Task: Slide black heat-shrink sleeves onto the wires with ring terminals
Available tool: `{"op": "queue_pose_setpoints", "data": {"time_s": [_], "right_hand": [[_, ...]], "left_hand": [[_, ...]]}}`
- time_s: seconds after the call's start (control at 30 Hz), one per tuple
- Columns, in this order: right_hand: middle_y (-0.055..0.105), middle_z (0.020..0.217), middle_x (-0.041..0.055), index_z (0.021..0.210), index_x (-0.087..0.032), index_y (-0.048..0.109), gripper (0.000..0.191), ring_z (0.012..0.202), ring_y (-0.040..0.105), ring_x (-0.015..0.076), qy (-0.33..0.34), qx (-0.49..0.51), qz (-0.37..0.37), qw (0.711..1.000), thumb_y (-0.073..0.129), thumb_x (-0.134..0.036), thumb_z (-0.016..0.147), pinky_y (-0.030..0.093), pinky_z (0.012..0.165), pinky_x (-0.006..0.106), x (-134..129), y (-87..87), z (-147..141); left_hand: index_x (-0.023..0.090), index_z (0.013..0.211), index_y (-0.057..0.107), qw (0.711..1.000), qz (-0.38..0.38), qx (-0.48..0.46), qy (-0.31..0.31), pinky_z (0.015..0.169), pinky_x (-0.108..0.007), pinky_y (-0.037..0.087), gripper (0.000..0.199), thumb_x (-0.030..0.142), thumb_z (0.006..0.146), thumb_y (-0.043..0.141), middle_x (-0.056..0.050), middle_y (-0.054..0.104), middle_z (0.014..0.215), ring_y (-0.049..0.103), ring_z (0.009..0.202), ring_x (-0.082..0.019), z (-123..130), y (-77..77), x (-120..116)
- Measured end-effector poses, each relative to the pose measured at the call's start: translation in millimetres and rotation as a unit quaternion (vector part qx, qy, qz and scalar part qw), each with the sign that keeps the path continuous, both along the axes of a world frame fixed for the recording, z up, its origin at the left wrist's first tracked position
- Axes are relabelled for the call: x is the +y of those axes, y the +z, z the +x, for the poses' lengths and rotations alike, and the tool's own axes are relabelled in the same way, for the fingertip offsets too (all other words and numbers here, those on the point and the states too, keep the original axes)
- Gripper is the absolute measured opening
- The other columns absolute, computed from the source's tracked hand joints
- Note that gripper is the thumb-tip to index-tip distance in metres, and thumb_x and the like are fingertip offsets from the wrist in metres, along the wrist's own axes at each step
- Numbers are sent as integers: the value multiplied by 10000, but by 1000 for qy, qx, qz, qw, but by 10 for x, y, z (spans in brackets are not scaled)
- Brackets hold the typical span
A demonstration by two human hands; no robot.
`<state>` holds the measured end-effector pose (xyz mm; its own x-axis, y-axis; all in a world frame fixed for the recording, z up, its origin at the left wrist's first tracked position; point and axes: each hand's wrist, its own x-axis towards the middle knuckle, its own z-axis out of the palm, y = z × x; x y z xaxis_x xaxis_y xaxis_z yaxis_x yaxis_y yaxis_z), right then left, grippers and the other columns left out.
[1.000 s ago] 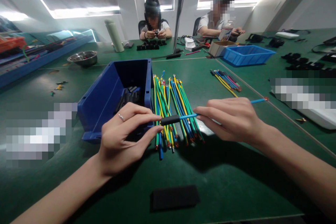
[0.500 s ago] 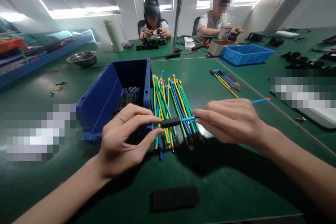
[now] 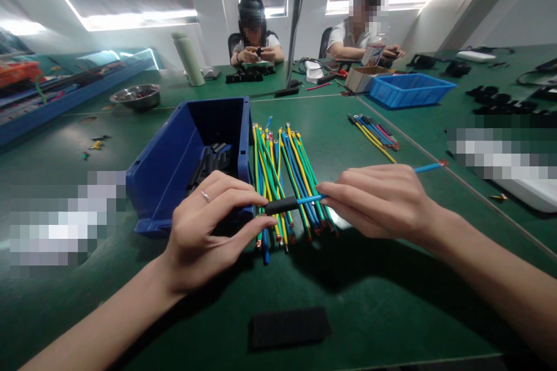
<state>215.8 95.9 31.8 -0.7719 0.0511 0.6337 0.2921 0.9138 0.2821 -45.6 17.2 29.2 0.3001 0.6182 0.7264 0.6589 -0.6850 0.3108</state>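
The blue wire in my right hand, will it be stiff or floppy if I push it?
The blue wire is probably fairly stiff: it runs nearly straight out past your right hand. Being thin and round, it may roll in your grip.

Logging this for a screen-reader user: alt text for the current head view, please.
Two bare hands hold a blue wire over a green table, the left hand at the black sleeve on its end, the right hand farther along. Beneath lie green, yellow and blue wires, beside a dark-blue bin of black sleeves.
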Motion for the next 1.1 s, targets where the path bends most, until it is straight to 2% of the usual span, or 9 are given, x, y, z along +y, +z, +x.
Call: {"op": "queue_pose_setpoints", "data": {"time_s": [0.2,0.87,1.1], "right_hand": [[616,666,-22,979,-162,602,55,546,532,90,-7,-1,-16,1000,572,-173,934,363,515,244,34,-3,31],[589,626,-25,994,-143,598,84,520,494,99,9,12,-3,1000,601,-169,915,362,495,246,14,-28,3],[585,639,-10,972,-128,605,63,529,482,107,13,3,-19,1000,591,-161,921,356,487,258,-4,-20,-5]], "left_hand": [[176,971,702,1000,-6,15,4,700,-273,512,171,106,820,739,-26,693,857,622,784,-133,-20,5,-13],[181,903,689,1000,-3,-5,-3,651,-271,505,133,160,804,774,-1,703,777,625,717,-125,16,-4,-13],[184,906,693,1000,4,16,-5,646,-257,516,128,148,810,770,7,710,769,614,705,-116,13,17,-16]]}}
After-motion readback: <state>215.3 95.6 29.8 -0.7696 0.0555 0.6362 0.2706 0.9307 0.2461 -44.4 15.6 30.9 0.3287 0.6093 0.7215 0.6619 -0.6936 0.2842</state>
